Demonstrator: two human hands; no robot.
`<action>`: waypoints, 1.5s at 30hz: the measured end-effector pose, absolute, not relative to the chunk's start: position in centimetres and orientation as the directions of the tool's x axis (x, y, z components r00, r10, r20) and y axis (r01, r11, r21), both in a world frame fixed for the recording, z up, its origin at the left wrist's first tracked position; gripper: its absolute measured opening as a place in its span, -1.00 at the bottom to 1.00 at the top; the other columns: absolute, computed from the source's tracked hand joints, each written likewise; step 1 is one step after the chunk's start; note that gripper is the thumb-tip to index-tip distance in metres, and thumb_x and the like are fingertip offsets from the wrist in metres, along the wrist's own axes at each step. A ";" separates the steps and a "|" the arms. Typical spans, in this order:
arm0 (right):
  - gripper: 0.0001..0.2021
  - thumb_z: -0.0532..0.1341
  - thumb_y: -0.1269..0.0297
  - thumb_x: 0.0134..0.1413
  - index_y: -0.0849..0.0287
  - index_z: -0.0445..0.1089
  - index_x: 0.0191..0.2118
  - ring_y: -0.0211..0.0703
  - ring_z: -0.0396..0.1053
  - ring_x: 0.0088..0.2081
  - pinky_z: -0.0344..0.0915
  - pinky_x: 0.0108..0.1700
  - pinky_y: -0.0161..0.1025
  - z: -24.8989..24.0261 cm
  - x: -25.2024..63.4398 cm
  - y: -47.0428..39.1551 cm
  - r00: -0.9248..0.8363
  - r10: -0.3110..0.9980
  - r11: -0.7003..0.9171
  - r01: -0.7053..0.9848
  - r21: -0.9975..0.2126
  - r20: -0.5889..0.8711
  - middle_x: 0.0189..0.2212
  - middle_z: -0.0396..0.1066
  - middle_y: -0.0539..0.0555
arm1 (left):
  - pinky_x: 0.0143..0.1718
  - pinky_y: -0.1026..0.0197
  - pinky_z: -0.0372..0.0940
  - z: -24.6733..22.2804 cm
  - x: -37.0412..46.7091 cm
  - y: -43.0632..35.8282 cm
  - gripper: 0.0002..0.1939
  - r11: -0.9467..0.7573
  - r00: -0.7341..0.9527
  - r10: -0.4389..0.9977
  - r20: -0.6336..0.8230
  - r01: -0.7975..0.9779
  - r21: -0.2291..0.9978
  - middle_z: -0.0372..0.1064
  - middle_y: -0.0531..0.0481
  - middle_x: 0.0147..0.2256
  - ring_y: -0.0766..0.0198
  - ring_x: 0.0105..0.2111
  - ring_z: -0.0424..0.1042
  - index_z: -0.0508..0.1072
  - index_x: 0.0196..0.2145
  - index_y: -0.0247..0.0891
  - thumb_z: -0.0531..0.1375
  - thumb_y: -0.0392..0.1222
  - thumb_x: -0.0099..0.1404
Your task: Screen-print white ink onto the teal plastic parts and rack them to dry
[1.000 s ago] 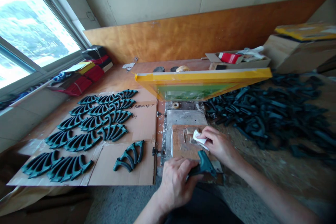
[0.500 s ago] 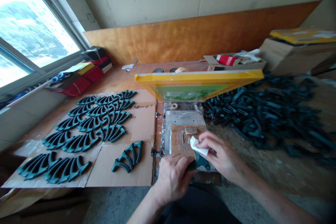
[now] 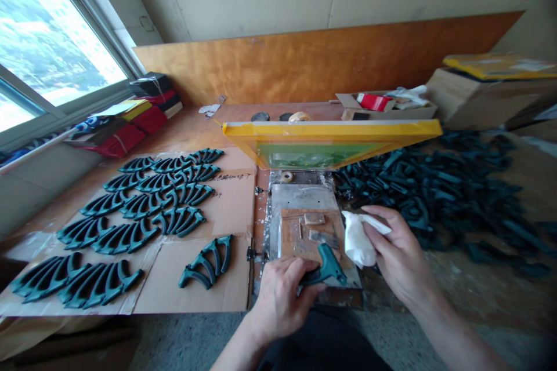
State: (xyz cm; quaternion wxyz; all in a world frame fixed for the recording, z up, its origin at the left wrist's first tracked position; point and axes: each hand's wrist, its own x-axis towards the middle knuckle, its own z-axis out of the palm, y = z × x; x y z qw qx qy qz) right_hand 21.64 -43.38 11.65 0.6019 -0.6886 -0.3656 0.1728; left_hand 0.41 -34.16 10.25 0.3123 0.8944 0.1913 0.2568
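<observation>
The left hand (image 3: pixel 278 301) has its fingers clenched around a dark green plastic part (image 3: pixel 325 269), resting on the near edge of a small wooden jig plate (image 3: pixel 300 237). The right hand (image 3: pixel 400 255) grips a crumpled white cloth (image 3: pixel 357 240) just right of the plate. A raised yellow-framed screen (image 3: pixel 331 142) overhangs the far side — open counter (image 3: pixel 456 284) lies near right. Handwriting on the cardboard sheet (image 3: pixel 232 203) at left is unreadable.

Left hand (image 3: pixel 281 295) is curled closed, knuckles up; right hand (image 3: pixel 398 252) seems loosely cupped, fingers bent, forearm angled inward.
</observation>
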 end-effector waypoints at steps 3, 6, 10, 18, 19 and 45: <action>-0.79 0.19 0.08 0.14 0.09 0.45 -0.25 -0.08 0.42 -0.20 0.38 -0.23 -0.22 11.8 20.6 -43.7 0.611 0.783 0.005 0.176 -0.984 0.113 -0.22 0.44 0.09 | -0.37 0.26 0.27 10.3 0.6 -34.1 -0.81 -0.715 0.807 0.503 0.310 0.187 0.674 0.47 0.02 -0.38 0.24 -0.40 0.45 0.38 -0.20 -0.20 0.18 -0.07 0.28; -0.78 0.15 0.11 0.18 0.06 0.50 -0.23 -0.04 0.39 -0.08 0.37 -0.11 -0.20 12.4 19.6 -44.2 0.469 0.876 0.000 0.238 -0.971 0.114 -0.12 0.42 0.10 | -0.37 0.27 0.25 10.3 0.8 -34.1 -0.81 -0.711 0.814 0.493 0.308 0.173 0.681 0.48 0.03 -0.37 0.26 -0.40 0.44 0.38 -0.19 -0.19 0.19 -0.08 0.28; -0.80 0.19 0.13 0.15 0.04 0.51 -0.20 -0.07 0.39 -0.08 0.39 -0.18 -0.28 13.2 18.9 -44.6 0.336 0.933 -0.006 0.369 -0.929 0.128 -0.09 0.37 0.11 | -0.38 0.26 0.22 10.3 1.0 -33.8 -0.82 -0.746 0.822 0.458 0.338 0.149 0.649 0.47 0.04 -0.38 0.27 -0.41 0.43 0.38 -0.19 -0.19 0.17 -0.09 0.29; -0.71 0.21 0.18 0.12 0.03 0.40 -0.03 -0.13 0.41 -0.13 0.38 -0.10 -0.23 12.6 19.6 -42.5 0.356 0.919 -0.047 0.531 -0.846 0.172 -0.12 0.42 0.08 | -0.44 0.23 0.18 10.5 1.0 -34.1 -0.83 -0.860 0.866 0.306 0.396 0.073 0.506 0.43 0.01 -0.44 0.24 -0.46 0.40 0.37 -0.22 -0.22 0.11 -0.10 0.31; -0.70 0.21 0.19 0.11 0.04 0.39 -0.02 -0.11 0.40 -0.11 0.36 -0.06 -0.19 12.3 20.2 -42.0 0.396 0.895 -0.058 0.562 -0.825 0.207 -0.10 0.43 0.08 | -0.41 0.23 0.20 10.7 1.0 -34.2 -0.82 -0.854 0.866 0.298 0.401 0.054 0.517 0.45 0.01 -0.42 0.24 -0.45 0.41 0.37 -0.19 -0.22 0.11 -0.09 0.31; -0.91 0.26 0.23 -0.06 0.11 0.40 -0.48 -0.22 0.38 -0.44 0.31 -0.38 -0.35 13.0 18.0 -43.3 0.485 0.860 -0.115 0.486 -0.867 0.158 -0.50 0.43 -0.04 | -0.40 0.25 0.21 10.4 1.5 -33.9 -0.79 -0.819 0.887 0.335 0.317 0.108 0.563 0.47 0.02 -0.38 0.24 -0.41 0.43 0.39 -0.14 -0.19 0.17 -0.10 0.28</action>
